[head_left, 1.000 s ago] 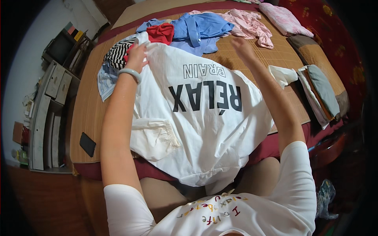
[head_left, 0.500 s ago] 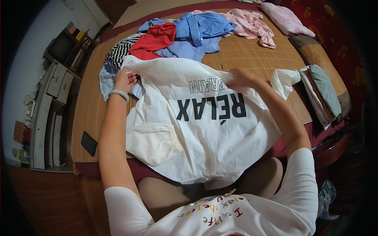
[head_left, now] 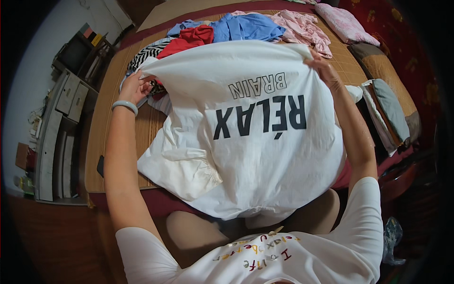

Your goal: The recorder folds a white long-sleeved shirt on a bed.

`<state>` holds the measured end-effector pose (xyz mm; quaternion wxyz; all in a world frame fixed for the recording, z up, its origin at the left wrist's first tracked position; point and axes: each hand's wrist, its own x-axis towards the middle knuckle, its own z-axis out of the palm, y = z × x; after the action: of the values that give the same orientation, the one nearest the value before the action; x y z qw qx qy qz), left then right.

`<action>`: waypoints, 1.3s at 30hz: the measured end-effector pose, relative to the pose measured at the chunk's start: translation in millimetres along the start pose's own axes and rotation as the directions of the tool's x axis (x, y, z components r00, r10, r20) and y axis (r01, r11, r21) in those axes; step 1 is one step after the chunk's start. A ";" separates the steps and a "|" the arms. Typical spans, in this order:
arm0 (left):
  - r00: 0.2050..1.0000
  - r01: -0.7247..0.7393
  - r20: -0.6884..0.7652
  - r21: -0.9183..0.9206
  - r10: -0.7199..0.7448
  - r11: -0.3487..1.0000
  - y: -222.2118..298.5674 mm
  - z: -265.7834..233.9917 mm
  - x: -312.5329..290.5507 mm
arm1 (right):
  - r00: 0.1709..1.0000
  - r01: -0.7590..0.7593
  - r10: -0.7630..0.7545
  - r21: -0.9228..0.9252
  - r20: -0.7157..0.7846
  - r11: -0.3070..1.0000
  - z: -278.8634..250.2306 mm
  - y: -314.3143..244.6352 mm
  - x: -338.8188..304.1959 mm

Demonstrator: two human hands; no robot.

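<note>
A white jacket-like garment [head_left: 255,156] with dark lettering is spread between my arms, its lower part hanging over the bed's near edge by my knees. My left hand [head_left: 136,87] grips its far left corner. At the far right corner, my right hand [head_left: 322,66] pinches the cloth. The far edge is lifted and stretched in a curve between both hands. One gathered cuff [head_left: 208,168] lies folded over the front at the lower left. Part of a white sleeve [head_left: 353,93] shows beyond my right forearm.
Behind the garment lie red cloth [head_left: 189,40], blue clothes [head_left: 246,27], striped cloth [head_left: 142,54] and pink cloth [head_left: 302,26] on a woven mat [head_left: 111,128]. Folded clothes [head_left: 390,111] stack at right. A phone [head_left: 100,166] lies left of my forearm; a cabinet [head_left: 61,137] stands further left.
My right hand has moved right and away from me, pulling the far edge up and taut. My left hand has shifted slightly left. The garment now covers more of the clothes behind it.
</note>
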<state>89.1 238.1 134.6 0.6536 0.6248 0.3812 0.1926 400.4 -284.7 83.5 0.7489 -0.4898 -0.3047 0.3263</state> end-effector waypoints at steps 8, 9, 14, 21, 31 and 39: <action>0.979 -0.177 0.045 -0.299 0.199 0.938 13.9 55.8 7.3 | 0.819 0.209 -0.373 -0.378 -0.437 0.902 -106.7 15.6 71.8; 0.975 -0.210 0.003 -0.327 0.223 0.921 13.7 64.0 12.2 | 0.706 0.178 -0.505 -0.565 -0.496 0.805 -106.8 18.3 81.0; 0.895 -0.421 -0.315 -0.360 0.316 0.833 -27.9 107.7 48.8 | 0.530 0.109 -0.830 -0.984 0.176 -0.139 -78.4 43.9 65.1; 0.951 -0.218 -0.303 -0.502 0.066 0.837 -89.6 87.0 80.3 | 0.861 -0.116 -0.376 -0.853 -0.343 0.509 -64.9 88.6 32.7; 0.961 -0.190 -0.213 -0.055 0.174 0.980 -65.6 74.6 50.6 | 0.801 -0.517 0.260 -0.407 -0.539 0.753 -46.6 65.5 53.5; 0.889 -0.394 -0.062 0.401 0.454 0.827 -23.5 42.2 4.3 | 0.492 0.386 -0.869 -0.910 0.062 0.154 69.0 7.6 16.9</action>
<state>117.7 209.6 107.9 0.4300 0.7908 0.3120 0.3039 355.5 -232.2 101.7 0.5203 -0.6601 -0.4022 -0.3630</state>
